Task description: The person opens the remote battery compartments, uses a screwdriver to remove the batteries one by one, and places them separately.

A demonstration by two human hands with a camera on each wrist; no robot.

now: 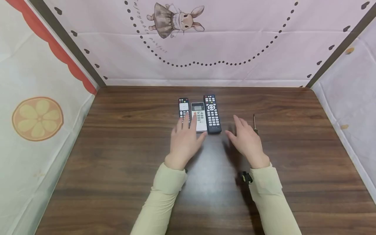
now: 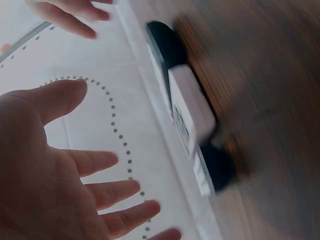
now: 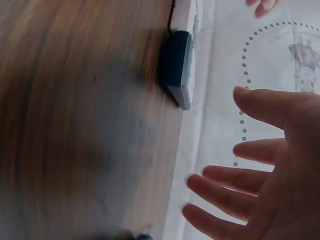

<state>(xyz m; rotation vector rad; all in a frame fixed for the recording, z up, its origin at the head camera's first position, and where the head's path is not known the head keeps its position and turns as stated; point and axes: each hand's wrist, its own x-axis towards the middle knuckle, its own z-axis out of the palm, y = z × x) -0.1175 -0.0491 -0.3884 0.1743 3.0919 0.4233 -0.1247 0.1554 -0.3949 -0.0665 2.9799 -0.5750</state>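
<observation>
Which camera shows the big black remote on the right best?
The head camera, because you see the whole black remote from above, buttons and all, with nothing covering it. The left wrist camera shows mostly its dark end, blurry, beside the white remote. The right wrist camera shows mostly its near end too, its top just a thin strip.

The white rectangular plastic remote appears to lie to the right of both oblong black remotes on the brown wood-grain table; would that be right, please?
Not quite: the head view shows the white remote between the left black remote and the right black remote; it does lie on the brown wood-grain table.
</observation>
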